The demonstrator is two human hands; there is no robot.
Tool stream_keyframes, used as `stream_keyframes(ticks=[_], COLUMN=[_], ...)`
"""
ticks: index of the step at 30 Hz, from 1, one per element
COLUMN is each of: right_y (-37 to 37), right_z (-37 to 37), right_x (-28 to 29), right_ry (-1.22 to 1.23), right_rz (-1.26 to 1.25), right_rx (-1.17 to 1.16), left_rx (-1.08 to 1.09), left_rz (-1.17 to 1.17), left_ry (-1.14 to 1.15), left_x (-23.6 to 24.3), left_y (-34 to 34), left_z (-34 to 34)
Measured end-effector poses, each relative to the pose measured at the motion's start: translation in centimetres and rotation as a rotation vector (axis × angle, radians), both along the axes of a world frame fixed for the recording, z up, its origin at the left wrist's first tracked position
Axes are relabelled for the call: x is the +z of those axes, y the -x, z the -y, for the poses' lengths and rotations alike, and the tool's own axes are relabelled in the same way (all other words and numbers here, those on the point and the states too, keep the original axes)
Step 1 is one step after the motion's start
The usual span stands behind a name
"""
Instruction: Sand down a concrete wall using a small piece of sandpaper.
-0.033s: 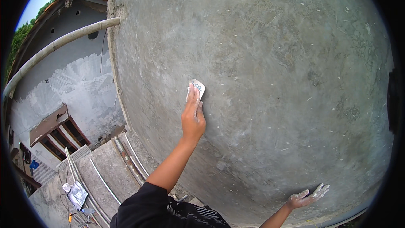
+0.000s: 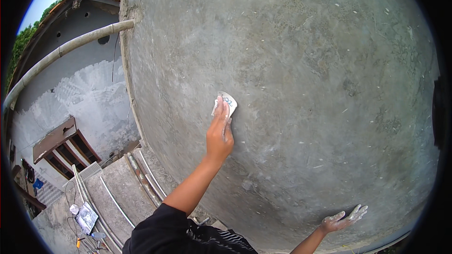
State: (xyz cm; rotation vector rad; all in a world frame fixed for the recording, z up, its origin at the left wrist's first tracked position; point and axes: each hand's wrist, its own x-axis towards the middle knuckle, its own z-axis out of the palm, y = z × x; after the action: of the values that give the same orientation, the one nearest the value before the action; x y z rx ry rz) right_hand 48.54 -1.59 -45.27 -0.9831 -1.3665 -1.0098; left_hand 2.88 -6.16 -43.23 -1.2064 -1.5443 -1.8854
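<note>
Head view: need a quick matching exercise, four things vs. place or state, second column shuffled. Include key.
Things
1. left hand
2. right hand
3. pale sheet
4. pole

Places or states
A. slants across the upper left of the picture
B. marked in blue, lying against the grey wall
C. at the lower right, nothing seen in it
D. near the middle of the picture, fingers extended over something pale

Pairs: 1-D, 2-C, 3-B, 4-A
</note>
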Motion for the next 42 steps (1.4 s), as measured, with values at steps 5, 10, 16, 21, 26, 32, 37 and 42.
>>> stream_keyframes(ticks=[5,10,16,21,26,32,37,42], right_y=[0.0,0.1,0.2,0.2,0.3,0.5,0.5,0.4], right_z=[0.1,0.2,0.2,0.1,0.0,0.1,0.1,0.1], right_x=[0.0,0.0,-0.1,-0.2,-0.2,-0.2,-0.3,-0.3], right_ry=[0.016,0.013,0.018,0.02,0.018,0.026,0.033,0.02], right_rz=[-0.006,-0.009,-0.024,-0.031,-0.047,-0.051,-0.047,-0.041], right_rx=[0.017,0.017,0.014,0.014,0.055,0.039,0.016,0.023], left_rx=[-0.101,-0.013,0.007,-0.133,-0.058,-0.126,-0.014,-0.112], left_rz=[-0.313,-0.016,0.053,-0.323,-0.087,-0.237,-0.036,-0.167], left_ry=[-0.071,-0.089,-0.036,-0.072,-0.037,-0.007,-0.062,-0.043], left_x=[0.1,-0.2,-0.7,-1.3,-1.6,-0.1,0.9,0.6], left_y=[-0.7,-0.3,0.3,0.7,0.9,1.1,1.6,1.9], left_z=[0.3,0.4,0.4,0.3,0.1,0.4,0.4,0.3])
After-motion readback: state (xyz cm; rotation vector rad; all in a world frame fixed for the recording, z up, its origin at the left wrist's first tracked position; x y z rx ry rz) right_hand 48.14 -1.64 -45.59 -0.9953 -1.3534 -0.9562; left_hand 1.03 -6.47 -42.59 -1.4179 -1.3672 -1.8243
